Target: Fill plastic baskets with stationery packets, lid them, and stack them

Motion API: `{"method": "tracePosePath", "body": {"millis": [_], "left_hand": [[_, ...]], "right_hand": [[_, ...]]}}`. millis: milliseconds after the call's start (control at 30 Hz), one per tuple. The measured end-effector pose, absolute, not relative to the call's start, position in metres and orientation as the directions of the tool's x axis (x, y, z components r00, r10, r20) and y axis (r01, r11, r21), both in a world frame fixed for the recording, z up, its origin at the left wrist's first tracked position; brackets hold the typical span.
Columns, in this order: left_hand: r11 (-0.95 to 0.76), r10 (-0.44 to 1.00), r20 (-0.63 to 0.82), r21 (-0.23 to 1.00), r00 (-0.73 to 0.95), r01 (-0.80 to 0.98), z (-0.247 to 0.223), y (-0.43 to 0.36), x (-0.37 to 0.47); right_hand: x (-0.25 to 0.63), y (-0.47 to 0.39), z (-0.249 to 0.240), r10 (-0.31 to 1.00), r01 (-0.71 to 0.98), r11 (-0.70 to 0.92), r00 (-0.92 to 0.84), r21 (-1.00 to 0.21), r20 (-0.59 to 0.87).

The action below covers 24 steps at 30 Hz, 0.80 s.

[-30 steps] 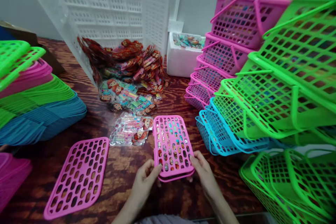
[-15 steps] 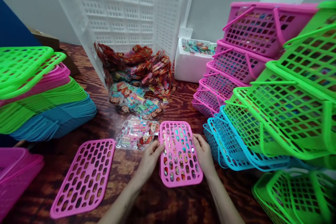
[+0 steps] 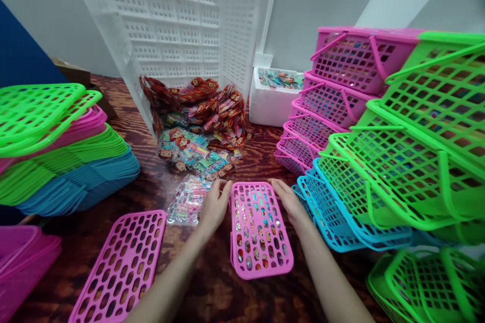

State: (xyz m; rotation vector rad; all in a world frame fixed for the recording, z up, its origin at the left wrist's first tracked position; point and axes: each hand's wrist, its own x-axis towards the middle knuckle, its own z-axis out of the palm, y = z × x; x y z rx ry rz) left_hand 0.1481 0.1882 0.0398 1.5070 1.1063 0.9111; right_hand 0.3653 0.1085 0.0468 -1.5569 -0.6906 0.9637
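A small pink basket with a pink slotted lid (image 3: 260, 227) stands in front of me, and colourful packets show through the slots. My left hand (image 3: 216, 206) is at the far left corner of the basket, fingers bent around its side. On the opposite side my right hand (image 3: 290, 203) has its fingers curled at the far right corner. The fingertips of both hands are partly hidden behind the rim. Just left of my left hand lie clear bags of doll-figure packets (image 3: 186, 202). A loose pink lid (image 3: 121, 262) lies flat at the lower left.
A tipped white crate (image 3: 174, 25) spills packets (image 3: 204, 106) onto the wood-patterned table. Filled pink baskets (image 3: 341, 68), green baskets (image 3: 409, 161) and blue baskets (image 3: 333, 217) are stacked at right. Stacked lids (image 3: 76, 161) stand left, and a white foam box (image 3: 271, 103) stands behind.
Both hands have slid away from me along the basket's sides to its far corners. The basket stays nearly in place, while the camera view has tilted slightly upward.
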Motion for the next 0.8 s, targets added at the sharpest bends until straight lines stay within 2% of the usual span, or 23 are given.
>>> {"method": "tracePosePath", "body": {"millis": [133, 300, 567, 733, 800], "left_hand": [[-0.029, 0.931, -0.028, 0.988, 0.364, 0.151, 0.029, 0.221, 0.168], [0.003, 0.912, -0.055, 0.992, 0.406, 0.127, 0.018, 0.222, 0.168], [0.006, 0.907, -0.060, 0.991, 0.417, 0.130, 0.019, 0.210, 0.166], [-0.060, 0.889, -0.023, 0.984, 0.458, 0.167, 0.025, 0.214, 0.164], [-0.094, 0.873, -0.007, 0.979, 0.488, 0.183, 0.033, 0.220, 0.164]], "right_hand": [[0.358, 0.131, 0.044, 0.874, -0.190, -0.241, 0.384, -0.952, -0.298], [0.353, 0.134, 0.028, 0.858, -0.263, -0.195, 0.420, -0.945, -0.295], [0.360, 0.139, 0.028, 0.876, -0.306, -0.189, 0.378, -0.933, -0.301], [0.357, 0.128, 0.036, 0.889, -0.331, -0.218, 0.322, -0.918, -0.327], [0.360, 0.110, 0.034, 0.884, -0.312, -0.177, 0.366, -0.933, -0.290]]}}
